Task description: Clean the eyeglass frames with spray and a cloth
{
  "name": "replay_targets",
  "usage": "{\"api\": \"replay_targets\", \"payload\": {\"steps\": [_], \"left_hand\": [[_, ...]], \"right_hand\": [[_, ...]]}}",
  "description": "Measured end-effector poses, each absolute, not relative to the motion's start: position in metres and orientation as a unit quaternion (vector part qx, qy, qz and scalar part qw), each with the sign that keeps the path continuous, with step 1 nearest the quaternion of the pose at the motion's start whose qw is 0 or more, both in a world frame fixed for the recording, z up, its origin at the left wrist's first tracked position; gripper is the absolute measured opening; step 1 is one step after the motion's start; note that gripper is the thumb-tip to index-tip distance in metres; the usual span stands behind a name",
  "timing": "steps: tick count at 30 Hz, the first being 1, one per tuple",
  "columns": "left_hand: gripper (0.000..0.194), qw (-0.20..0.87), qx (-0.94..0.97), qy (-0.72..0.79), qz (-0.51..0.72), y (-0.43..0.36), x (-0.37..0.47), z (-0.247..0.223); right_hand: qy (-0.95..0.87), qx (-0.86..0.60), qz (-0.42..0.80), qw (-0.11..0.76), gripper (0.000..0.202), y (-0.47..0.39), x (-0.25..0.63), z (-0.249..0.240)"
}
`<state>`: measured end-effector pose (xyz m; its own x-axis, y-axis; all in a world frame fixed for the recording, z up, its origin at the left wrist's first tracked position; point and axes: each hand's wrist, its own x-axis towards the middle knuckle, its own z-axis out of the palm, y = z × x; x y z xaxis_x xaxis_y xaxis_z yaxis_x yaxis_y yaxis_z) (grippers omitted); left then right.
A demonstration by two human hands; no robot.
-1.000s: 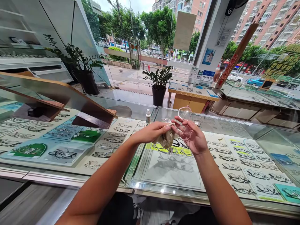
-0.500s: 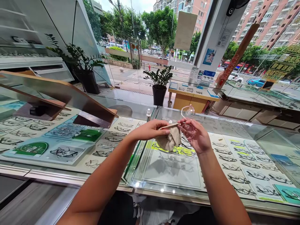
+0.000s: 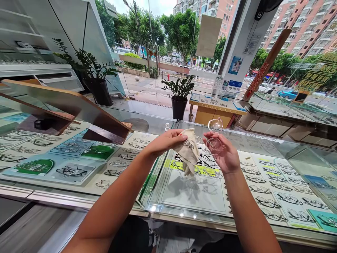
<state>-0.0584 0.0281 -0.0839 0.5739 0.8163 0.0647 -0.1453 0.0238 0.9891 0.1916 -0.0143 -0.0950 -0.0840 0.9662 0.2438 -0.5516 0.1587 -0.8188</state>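
Note:
Pinched in my left hand [image 3: 168, 141] is a beige cleaning cloth [image 3: 188, 149] with a zigzag edge and dark printing; it hangs down over the glass counter. My right hand [image 3: 226, 154] grips a pair of glasses [image 3: 216, 125] with thin, clear-pink round frames. The glasses are held on end, one lens above the fingers and the other in front of the palm. A gap separates the cloth from the glasses. Just beyond my left hand, the top of a small white spray bottle [image 3: 167, 125] shows; its lower part is hidden behind the hand.
Under the glass counter [image 3: 189, 202] lie rows of eyeglasses [image 3: 267, 200]. Wood-backed tilted mirrors [image 3: 86, 109] stand on the left counter. A potted plant [image 3: 179, 105] rises behind the counter, before the window. Another display table [image 3: 200, 117] stands farther back.
My left hand has drawn the cloth left, away from the glasses, and the cloth now hangs more unfolded. My right hand has shifted slightly right with the glasses.

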Motion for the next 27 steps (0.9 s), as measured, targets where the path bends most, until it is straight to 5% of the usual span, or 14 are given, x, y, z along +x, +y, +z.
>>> {"api": "replay_targets", "payload": {"steps": [10, 27], "left_hand": [[0.035, 0.647, 0.521, 0.333, 0.447, 0.031, -0.051, -0.086], [0.05, 0.533, 0.614, 0.261, 0.52, 0.031, -0.037, -0.099]], "right_hand": [[-0.526, -0.292, 0.61, 0.516, 0.018, -0.019, 0.177, -0.1], [-0.553, -0.308, 0.589, 0.504, 0.022, -0.014, 0.165, -0.113]]}}
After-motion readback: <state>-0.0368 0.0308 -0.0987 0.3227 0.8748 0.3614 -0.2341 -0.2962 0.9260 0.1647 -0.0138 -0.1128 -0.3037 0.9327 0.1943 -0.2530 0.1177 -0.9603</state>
